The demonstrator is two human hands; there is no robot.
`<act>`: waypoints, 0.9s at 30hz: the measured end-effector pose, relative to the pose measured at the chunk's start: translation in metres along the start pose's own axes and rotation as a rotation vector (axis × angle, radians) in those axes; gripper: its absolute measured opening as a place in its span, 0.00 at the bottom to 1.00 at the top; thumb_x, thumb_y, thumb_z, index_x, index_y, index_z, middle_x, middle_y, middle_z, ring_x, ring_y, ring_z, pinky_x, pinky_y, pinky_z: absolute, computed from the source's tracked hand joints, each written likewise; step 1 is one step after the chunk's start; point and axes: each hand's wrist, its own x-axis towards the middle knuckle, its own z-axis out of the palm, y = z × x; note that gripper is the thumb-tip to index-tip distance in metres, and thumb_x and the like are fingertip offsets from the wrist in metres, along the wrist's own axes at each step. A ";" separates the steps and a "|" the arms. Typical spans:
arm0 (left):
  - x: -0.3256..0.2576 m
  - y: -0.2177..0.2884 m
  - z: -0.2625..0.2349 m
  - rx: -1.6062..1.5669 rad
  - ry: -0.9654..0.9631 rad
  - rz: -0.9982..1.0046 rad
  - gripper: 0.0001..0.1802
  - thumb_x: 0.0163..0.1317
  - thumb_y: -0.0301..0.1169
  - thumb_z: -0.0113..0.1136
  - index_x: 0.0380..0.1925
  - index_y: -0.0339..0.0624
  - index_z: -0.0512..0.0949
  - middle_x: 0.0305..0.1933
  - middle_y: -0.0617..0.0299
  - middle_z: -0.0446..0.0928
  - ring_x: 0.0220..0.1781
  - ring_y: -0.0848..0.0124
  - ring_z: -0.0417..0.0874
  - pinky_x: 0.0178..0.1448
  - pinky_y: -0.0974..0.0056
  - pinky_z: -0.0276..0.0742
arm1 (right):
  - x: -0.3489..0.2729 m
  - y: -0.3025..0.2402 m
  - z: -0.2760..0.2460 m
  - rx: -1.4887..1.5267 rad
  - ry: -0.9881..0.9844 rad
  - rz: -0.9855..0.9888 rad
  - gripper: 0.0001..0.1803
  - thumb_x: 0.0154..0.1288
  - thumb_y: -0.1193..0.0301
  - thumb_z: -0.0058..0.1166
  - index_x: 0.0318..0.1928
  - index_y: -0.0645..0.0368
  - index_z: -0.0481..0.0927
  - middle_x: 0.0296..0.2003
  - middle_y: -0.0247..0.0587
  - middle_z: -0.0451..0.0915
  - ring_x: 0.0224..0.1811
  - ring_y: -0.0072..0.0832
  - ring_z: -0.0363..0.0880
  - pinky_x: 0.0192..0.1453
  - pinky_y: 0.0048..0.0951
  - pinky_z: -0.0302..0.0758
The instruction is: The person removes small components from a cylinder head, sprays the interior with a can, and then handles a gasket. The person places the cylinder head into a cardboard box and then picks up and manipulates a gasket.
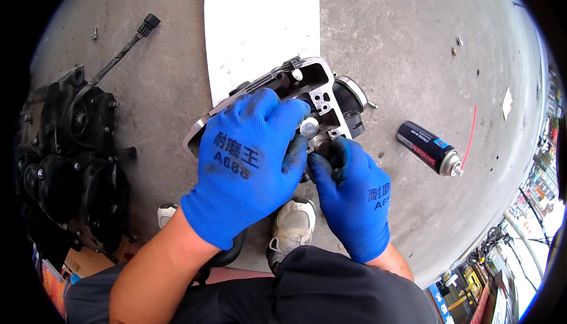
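Note:
Both my hands wear blue knit gloves. My left hand grips a grey metal engine housing from above, holding it off the concrete ground. My right hand pinches a small round metal fitting on the housing's lower side, its fingertips dark with grime. A black round part juts from the housing's right end.
A black engine assembly with a cable and plug lies at the left. A black spray can with a thin red straw lies on the ground at the right. A white painted stripe runs up the concrete. My white shoes are below.

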 end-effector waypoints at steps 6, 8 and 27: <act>-0.001 0.002 -0.003 0.001 0.008 0.001 0.14 0.54 0.27 0.64 0.42 0.44 0.79 0.34 0.55 0.73 0.37 0.56 0.78 0.40 0.53 0.73 | -0.002 0.001 -0.001 -0.019 -0.010 -0.037 0.11 0.64 0.67 0.62 0.42 0.59 0.77 0.33 0.48 0.81 0.32 0.45 0.83 0.32 0.40 0.77; -0.001 0.004 -0.006 0.016 -0.009 -0.024 0.14 0.54 0.27 0.64 0.42 0.45 0.78 0.35 0.55 0.74 0.37 0.55 0.78 0.40 0.53 0.74 | -0.003 0.001 0.000 -0.028 -0.031 -0.042 0.11 0.64 0.67 0.62 0.42 0.59 0.77 0.33 0.48 0.81 0.32 0.45 0.83 0.32 0.40 0.77; -0.011 -0.005 -0.006 -0.065 -0.074 -0.013 0.14 0.58 0.29 0.62 0.45 0.43 0.76 0.40 0.50 0.73 0.41 0.52 0.79 0.44 0.51 0.77 | -0.012 -0.007 0.018 0.036 0.091 0.053 0.13 0.63 0.68 0.62 0.43 0.61 0.76 0.33 0.52 0.81 0.34 0.49 0.83 0.34 0.42 0.77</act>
